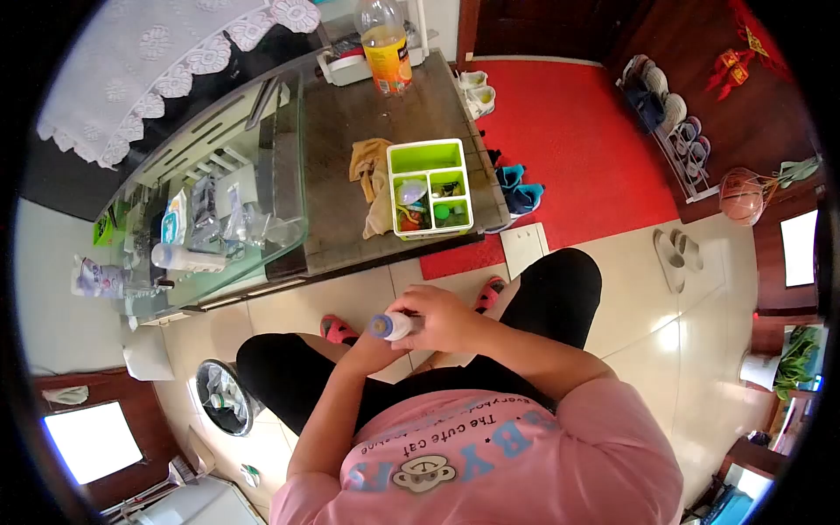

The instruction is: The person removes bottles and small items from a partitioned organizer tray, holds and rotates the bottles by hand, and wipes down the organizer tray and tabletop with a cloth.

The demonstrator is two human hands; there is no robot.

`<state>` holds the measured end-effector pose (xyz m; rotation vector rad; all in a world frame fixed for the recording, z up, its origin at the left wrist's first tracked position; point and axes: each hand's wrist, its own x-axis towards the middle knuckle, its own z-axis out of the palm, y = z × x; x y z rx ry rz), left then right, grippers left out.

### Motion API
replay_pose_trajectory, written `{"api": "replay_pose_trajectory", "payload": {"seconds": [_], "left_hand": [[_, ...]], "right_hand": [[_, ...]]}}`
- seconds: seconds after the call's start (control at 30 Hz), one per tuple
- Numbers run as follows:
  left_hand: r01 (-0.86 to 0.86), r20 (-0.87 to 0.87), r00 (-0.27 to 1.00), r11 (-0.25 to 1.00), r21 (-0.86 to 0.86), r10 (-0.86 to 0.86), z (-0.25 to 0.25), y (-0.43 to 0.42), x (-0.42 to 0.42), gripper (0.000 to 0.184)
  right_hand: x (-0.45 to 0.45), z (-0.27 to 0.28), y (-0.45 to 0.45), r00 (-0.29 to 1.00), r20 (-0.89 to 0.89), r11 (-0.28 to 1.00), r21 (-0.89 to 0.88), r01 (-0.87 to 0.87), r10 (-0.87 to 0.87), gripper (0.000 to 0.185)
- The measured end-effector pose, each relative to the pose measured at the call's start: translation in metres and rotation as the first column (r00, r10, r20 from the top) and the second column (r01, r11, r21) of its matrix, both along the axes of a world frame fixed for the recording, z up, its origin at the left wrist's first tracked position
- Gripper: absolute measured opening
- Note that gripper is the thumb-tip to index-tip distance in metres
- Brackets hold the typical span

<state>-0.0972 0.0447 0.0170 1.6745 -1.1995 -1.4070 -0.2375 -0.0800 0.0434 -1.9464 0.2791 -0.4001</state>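
Note:
Both hands meet above my lap, around a small white bottle [401,327] with a bluish-purple cap that points toward the left. My right hand [437,317] wraps over the bottle from the far side, its fingers bent round it. Below and to the left, my left hand [372,352] lies against the bottle, its fingers mostly hidden behind it and the other hand. Beyond the hands, a green and white divided box [426,156] with small items stands on the dark table [328,188], beside a crumpled brown cloth [371,166].
An orange-labelled plastic bottle [385,52] stands at the table's back. Left, a glass top [280,175] carries bags and a white bottle [188,259]. A waste bin [226,398] is on the floor beside a knee. Shoes [518,188] lie by the red mat [577,149].

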Motion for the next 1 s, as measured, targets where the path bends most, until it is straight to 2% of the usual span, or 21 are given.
{"api": "replay_pose_trajectory", "payload": {"seconds": [0.03, 0.1, 0.13, 0.17, 0.23, 0.27, 0.3, 0.37, 0.43, 0.47, 0.53, 0.63, 0.67, 0.73, 1.0], "left_hand": [[-0.019, -0.04, 0.999, 1.0, 0.0, 0.019, -0.014, -0.002, 0.002, 0.041], [0.115, 0.087, 0.991, 0.984, -0.139, -0.103, -0.021, -0.007, 0.007, 0.045], [0.007, -0.131, 0.991, 0.998, 0.059, 0.0, -0.009, -0.012, 0.007, 0.048], [0.006, -0.137, 0.991, 0.998, 0.069, 0.003, -0.014, -0.019, 0.007, 0.048], [-0.117, -0.265, 0.961, 0.981, -0.152, 0.074, -0.024, -0.028, 0.011, 0.045], [-0.12, -0.269, 0.96, 0.982, -0.145, 0.078, -0.029, -0.033, 0.018, 0.045], [-0.134, -0.243, 0.965, 0.982, -0.136, 0.098, -0.034, -0.036, 0.027, 0.044], [-0.154, -0.223, 0.967, 0.981, -0.117, 0.125, -0.04, -0.045, 0.04, 0.044], [-0.275, -0.284, 0.925, 0.961, -0.044, 0.252, -0.041, -0.063, 0.051, 0.045], [-0.345, -0.263, 0.906, 0.938, -0.009, 0.331, -0.03, -0.074, 0.049, 0.044], [-0.373, -0.259, 0.9, 0.927, -0.043, 0.35, -0.03, -0.089, 0.052, 0.044], [-0.421, -0.271, 0.885, 0.899, -0.118, 0.379, -0.031, -0.098, 0.061, 0.043], [-0.412, -0.268, 0.891, 0.901, -0.137, 0.367, -0.032, -0.098, 0.065, 0.042], [-0.429, -0.316, 0.874, 0.891, -0.147, 0.368, -0.027, -0.098, 0.069, 0.041], [-0.496, -0.309, 0.846, 0.855, -0.154, 0.435, -0.038, -0.094, 0.081, 0.041]], "right_hand": [[0.0, -0.006, -0.002, 1.0, -0.007, 1.0, 0.011, 0.001, -0.001, 0.042], [0.004, -0.013, -0.007, 0.997, 0.038, 0.998, -0.026, -0.063, 0.064, 0.045], [0.002, -0.01, -0.015, 0.991, -0.026, 0.991, -0.015, -0.13, 0.129, 0.05], [0.0, -0.01, -0.027, 0.991, -0.03, 0.991, -0.004, -0.131, 0.131, 0.05], [-0.005, -0.012, -0.06, 1.0, -0.028, 0.986, -0.165, -0.011, 0.006, 0.051], [-0.007, -0.013, -0.083, 0.985, -0.125, 0.992, 0.027, 0.125, -0.12, 0.05], [-0.008, -0.015, -0.11, 0.944, -0.244, 0.941, 0.201, 0.273, -0.222, 0.049], [-0.006, -0.027, -0.165, 0.853, -0.283, 0.889, 0.005, 0.457, -0.438, 0.047], [-0.005, -0.062, -0.203, 0.797, -0.362, 0.874, -0.148, 0.463, -0.483, 0.048], [-0.001, -0.076, -0.212, 0.797, -0.368, 0.876, -0.147, 0.459, -0.479, 0.048], [0.008, -0.091, -0.223, 0.75, -0.518, 0.91, -0.178, 0.375, -0.411, 0.045], [0.018, -0.106, -0.229, 0.771, -0.527, 0.922, -0.069, 0.38, -0.358, 0.04], [0.02, -0.109, -0.228, 0.777, -0.479, 0.913, -0.199, 0.357, -0.408, 0.032], [0.024, -0.104, -0.226, 0.778, -0.479, 0.914, -0.211, 0.347, -0.406, 0.031], [0.027, -0.101, -0.226, 0.812, -0.437, 0.922, -0.204, 0.33, -0.387, 0.029]]}}
